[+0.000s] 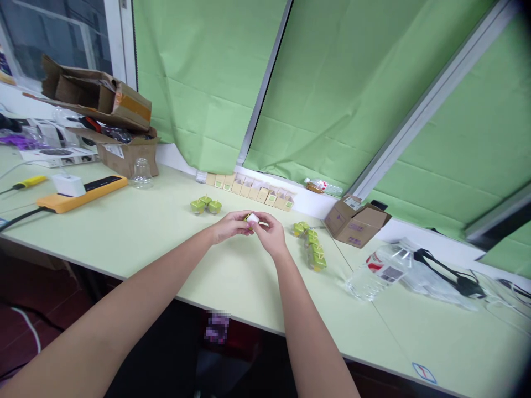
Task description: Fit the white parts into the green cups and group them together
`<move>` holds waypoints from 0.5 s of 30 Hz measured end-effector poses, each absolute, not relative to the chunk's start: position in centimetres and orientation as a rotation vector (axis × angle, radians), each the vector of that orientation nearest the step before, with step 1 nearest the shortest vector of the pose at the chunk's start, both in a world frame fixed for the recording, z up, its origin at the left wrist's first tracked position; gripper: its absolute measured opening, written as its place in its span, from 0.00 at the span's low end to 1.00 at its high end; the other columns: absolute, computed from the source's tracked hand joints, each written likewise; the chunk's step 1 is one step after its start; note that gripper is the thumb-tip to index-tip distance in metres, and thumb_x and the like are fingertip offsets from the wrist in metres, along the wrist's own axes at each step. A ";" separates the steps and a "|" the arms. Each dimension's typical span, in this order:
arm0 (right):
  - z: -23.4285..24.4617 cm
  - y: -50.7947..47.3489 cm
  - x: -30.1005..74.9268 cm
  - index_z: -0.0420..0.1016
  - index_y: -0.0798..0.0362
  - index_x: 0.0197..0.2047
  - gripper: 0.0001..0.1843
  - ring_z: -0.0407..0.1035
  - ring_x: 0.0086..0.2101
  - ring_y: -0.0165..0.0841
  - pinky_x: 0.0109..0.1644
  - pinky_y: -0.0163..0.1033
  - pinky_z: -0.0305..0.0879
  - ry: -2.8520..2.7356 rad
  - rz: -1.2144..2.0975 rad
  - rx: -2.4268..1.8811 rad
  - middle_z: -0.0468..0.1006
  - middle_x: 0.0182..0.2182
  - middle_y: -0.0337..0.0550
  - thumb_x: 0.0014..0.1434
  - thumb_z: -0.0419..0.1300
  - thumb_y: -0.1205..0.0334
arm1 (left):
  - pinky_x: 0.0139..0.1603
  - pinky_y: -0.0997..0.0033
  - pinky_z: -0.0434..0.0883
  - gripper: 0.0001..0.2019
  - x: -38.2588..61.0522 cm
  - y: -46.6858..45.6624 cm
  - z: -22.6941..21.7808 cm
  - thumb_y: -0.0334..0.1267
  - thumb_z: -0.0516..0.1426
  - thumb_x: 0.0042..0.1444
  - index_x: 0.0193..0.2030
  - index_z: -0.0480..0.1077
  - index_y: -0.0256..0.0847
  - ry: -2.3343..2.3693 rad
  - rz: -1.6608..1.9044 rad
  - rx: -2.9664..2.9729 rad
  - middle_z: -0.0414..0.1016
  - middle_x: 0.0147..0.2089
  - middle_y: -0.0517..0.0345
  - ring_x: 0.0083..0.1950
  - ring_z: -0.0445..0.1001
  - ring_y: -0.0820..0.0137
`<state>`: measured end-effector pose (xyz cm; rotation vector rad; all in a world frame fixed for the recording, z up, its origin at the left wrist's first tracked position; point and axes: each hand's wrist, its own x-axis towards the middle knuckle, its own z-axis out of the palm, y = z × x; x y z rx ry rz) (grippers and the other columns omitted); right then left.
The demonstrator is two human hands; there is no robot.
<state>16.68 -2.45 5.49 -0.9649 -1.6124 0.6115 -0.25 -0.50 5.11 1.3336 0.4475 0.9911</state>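
1. Left hand was seen out over the middle of the pale green table, fingers curled in and pinched on a small green-and-white piece.
2. Right hand was met there too, thumb and fingertips pinched on the same piece from the other side, so it was gripped between both hands.
3. That piece was held just above the tabletop, between the two hands and close in front of the row of small cream boxes; how much of it was covered by the fingers could not be told.
4. Off the left hand, three green pieces were found clustered on the table, near but apart from the fingers.
5. Off the right hand, a line of green pieces was laid out, running towards the table's near edge.
6. Beyond that line, a small cardboard box was parked against the wall, flaps open.
7. Further right, a clear plastic bottle was spotted lying on its side, with a clear bag and a black cable just behind it.
8. Far left, a yellow power strip was noted with a white adapter plugged in, a glass dome beside it, and stacked cardboard boxes behind.
9. Green blinds were hung across the windows at the back.
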 end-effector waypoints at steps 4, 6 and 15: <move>5.6 -2.5 16.5 0.77 0.52 0.44 0.18 0.74 0.43 0.37 0.44 0.42 0.76 -1.573 0.642 -0.979 0.80 0.44 0.48 0.51 0.66 0.52 | 0.38 0.70 0.71 0.24 -0.2 0.0 4.7 0.33 0.63 0.46 0.54 0.74 0.40 0.459 0.994 1.265 0.77 0.49 0.46 0.37 0.75 0.71; 5.4 -2.3 16.5 0.77 0.52 0.42 0.19 0.74 0.43 0.37 0.46 0.43 0.75 -1.531 0.669 -1.000 0.80 0.42 0.48 0.49 0.68 0.51 | 0.36 0.70 0.70 0.24 -0.2 0.2 4.6 0.32 0.62 0.45 0.53 0.74 0.40 0.475 0.997 1.233 0.77 0.45 0.48 0.35 0.74 0.71; 5.3 -2.2 16.4 0.78 0.56 0.33 0.18 0.75 0.38 0.35 0.52 0.46 0.74 -1.160 1.122 -1.000 0.80 0.34 0.44 0.43 0.72 0.53 | 0.35 0.68 0.69 0.27 -0.4 0.4 4.3 0.32 0.60 0.47 0.57 0.71 0.39 0.513 0.973 1.227 0.74 0.41 0.51 0.34 0.72 0.71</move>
